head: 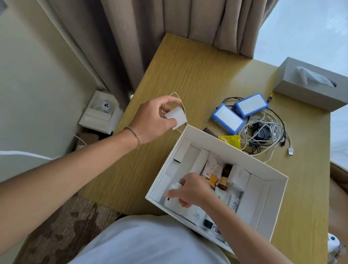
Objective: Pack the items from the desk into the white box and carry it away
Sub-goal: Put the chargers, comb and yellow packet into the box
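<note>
Crowding the desk (192,70) beyond the white box (270,208): tangled cables (267,133), tissue box (312,84).

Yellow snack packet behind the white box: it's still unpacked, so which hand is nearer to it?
Right. The right hand is inside the white cardboard box, below the yellow snack packet; the left hand is further left, holding a white card.

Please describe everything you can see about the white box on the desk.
The white box is an open, lidless rectangular carton that looks like stiff cardboard. It sits near the front edge of the wooden desk, turned at a slight angle. Inside, small white cartons, tubes, a brown bottle and a snack packet are packed. The right hand reaches into its left part; the left hand is outside it.
</note>
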The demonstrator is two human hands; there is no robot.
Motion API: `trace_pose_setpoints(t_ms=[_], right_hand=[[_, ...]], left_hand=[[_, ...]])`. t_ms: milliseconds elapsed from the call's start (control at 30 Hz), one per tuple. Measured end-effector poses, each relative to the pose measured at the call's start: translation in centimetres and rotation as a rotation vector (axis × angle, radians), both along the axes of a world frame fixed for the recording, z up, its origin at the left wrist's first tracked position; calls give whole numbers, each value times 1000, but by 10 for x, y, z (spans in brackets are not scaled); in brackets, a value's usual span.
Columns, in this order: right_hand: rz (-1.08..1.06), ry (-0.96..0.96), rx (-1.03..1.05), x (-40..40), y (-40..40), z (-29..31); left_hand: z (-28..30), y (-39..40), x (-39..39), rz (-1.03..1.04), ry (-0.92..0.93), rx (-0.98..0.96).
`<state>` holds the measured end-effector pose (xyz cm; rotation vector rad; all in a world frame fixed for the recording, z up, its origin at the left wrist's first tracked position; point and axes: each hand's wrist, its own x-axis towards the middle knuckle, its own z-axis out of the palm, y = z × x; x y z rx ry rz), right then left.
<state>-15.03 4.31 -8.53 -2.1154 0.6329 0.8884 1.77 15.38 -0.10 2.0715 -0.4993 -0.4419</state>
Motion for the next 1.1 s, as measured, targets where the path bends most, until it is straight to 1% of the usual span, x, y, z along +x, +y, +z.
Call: trace_pose_setpoints(t_ms=[67, 167, 300, 400, 533, 633, 767, 900, 1000, 1100], right_hand=[[10, 24, 7, 1, 4, -4], [50, 22, -46, 2, 11, -9], [94, -5, -159, 1, 18, -11], [118, -43, -224, 0, 18, -6], [66, -137, -130, -10, 9, 2], [35, -201, -107, -25, -11, 12], [-15, -218, -117, -41, -35, 21], [-98, -229, -84, -47, -44, 22], [-130, -230, -71, -50, -44, 19], [-156, -248, -45, -52, -43, 17]], left_hand=[[5, -3, -4, -27, -15, -10], [12, -10, -9, -84, -36, -8], [19, -23, -19, -185, -94, 66], [19, -32, -28, -294, -141, 164], [10, -46, -42, -482, -171, 394], [-5, -57, -55, -568, -214, 538], [-28, -70, -64, -613, -279, 719], [-46, -82, -66, -611, -303, 869], [-59, -85, -64, -602, -292, 928], [-70, -84, -62, -580, -271, 939]])
